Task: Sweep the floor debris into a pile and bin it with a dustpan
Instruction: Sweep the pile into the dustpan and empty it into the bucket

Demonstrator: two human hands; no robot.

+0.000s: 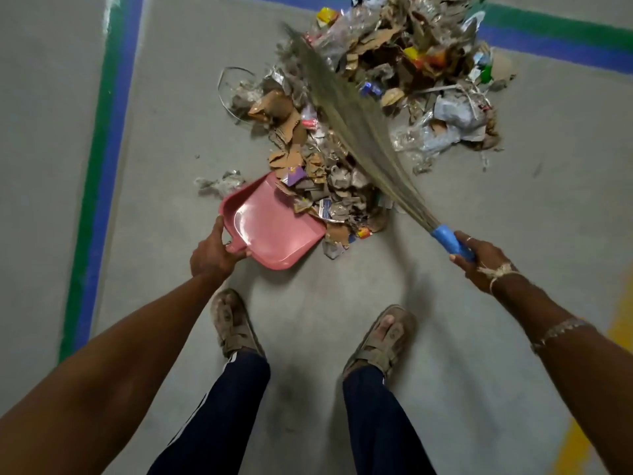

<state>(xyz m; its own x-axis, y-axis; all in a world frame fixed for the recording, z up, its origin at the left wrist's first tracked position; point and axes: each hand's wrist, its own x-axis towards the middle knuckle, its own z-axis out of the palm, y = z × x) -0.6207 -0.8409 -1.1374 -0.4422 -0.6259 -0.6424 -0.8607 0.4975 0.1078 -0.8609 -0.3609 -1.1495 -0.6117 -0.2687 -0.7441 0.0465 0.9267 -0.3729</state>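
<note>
A big pile of debris (383,97), torn cardboard, plastic and wrappers, lies on the grey floor ahead of me. A pink dustpan (270,228) sits tilted on the floor with its mouth against the pile's near edge, and some scraps rest on its lip. My left hand (214,252) grips the dustpan's short handle. My right hand (479,258) holds the blue grip of a grass broom (346,111). The broom's bristles lie across the pile, pointing away to the upper left.
My two feet in sandals (236,323) stand just behind the dustpan. Green and blue painted lines (102,166) run along the left and across the top right. A yellow mark (616,323) shows at the right edge. A small clump of debris (219,183) lies left of the dustpan.
</note>
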